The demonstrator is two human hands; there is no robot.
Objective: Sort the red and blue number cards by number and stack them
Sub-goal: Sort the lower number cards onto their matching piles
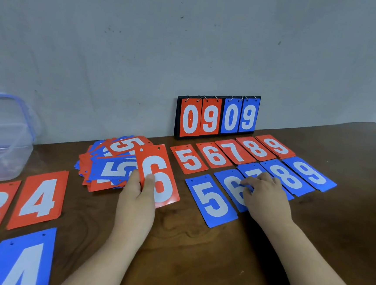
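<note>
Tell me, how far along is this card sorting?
Partly done: a red row and a blue row run 5 to 9, with a red 4 further left. In hand: the left hand pinches a red 6; the right hand touches the blue 6. Left: the mixed pile awaits sorting.

I am holding the red 6 card (159, 176) tilted in my left hand (136, 197), beside the mixed pile (110, 162); the red row (233, 154) and the blue row (288, 177) are lying flat on its right.

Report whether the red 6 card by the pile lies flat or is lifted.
Lifted: the left hand pinches the red 6 card, holding it tilted above the brown wooden table.
</note>
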